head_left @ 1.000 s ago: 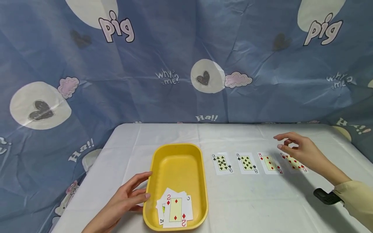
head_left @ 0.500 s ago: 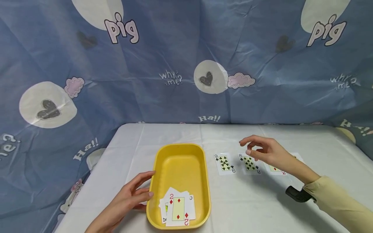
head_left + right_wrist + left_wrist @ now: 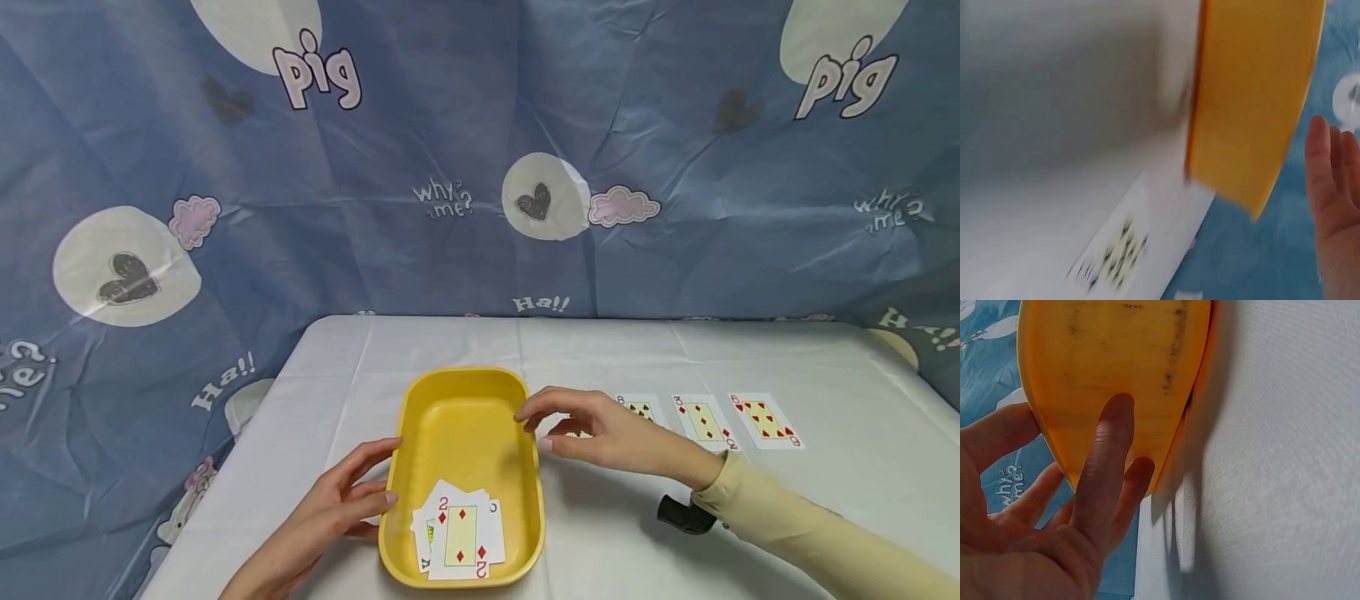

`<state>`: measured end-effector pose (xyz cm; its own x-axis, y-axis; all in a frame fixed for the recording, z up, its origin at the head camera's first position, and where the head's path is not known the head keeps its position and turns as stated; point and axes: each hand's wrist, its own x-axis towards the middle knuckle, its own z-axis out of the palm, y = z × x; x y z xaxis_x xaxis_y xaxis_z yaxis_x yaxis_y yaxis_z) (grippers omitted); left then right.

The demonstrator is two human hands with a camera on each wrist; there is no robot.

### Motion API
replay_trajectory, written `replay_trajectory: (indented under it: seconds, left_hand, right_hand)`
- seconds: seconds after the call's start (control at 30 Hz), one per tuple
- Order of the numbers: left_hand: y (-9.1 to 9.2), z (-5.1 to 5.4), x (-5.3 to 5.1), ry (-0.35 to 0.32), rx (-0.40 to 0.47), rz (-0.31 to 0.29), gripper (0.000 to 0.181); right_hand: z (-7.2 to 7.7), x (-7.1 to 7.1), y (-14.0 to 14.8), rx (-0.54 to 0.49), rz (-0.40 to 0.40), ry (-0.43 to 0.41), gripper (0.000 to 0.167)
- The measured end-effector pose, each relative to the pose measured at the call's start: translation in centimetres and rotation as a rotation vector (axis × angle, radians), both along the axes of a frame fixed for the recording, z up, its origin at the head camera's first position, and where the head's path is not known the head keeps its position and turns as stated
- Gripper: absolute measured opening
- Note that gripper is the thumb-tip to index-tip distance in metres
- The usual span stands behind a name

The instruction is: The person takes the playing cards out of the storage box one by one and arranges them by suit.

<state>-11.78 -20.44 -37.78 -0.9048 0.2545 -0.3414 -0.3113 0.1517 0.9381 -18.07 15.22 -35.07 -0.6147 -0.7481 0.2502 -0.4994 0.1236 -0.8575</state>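
- Hanging at the right rim of the yellow tray (image 3: 468, 433), the right hand (image 3: 611, 429) holds nothing; its fingers bend loosely, the thumb apart from them.
- Its fingertips overlap that rim in the head view, yet the right wrist view shows a gap between hand and tray wall, so contact looks unlikely.
- Just left of the fingertips lies the tray's bare far part; the tray's long axis runs near to far.
- Below the right hand, a black-pipped card (image 3: 1124, 256) lies on the tabletop (image 3: 585, 550), blurred from the wrist and mostly hidden from above.
- Farther right, in a row, lie the partly covered eight of spades (image 3: 640, 407), the three of diamonds (image 3: 698, 421) and a hearts card (image 3: 765, 421); the right hand is nearer to them all.
- At the tray's near end sits a pile (image 3: 496, 529), topped by the two of diamonds (image 3: 461, 542).
- Along the tray's left side, the left hand (image 3: 330, 508) has its fingers spread, touching the outer wall.
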Motion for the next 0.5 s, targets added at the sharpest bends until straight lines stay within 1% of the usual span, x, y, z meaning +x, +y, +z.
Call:
replay_trajectory:
  seconds: [0.2,0.3,0.37,0.5]
  left_hand:
    - [0.0,-0.1,0.0,0.004,-0.005,-0.002,0.066]
    - [0.0,-0.1,0.1,0.003,0.0,-0.009,0.066]
    - [0.0,-0.2,0.1,0.005,0.008,-0.016,0.066]
    - [-0.2,-0.2,0.2,0.015,0.016,-0.025,0.065]
  right_hand:
    - [-0.4,0.7,-3.7,0.039,0.109,-0.128,0.036]
    - [-0.9,0.7,-5.2,0.068,0.157,-0.166,0.037]
    - [-1.0,0.5,-6.0,0.082,0.187,-0.168,0.037]
    - [-1.2,-0.3,-7.3,0.131,0.227,-0.116,0.037]
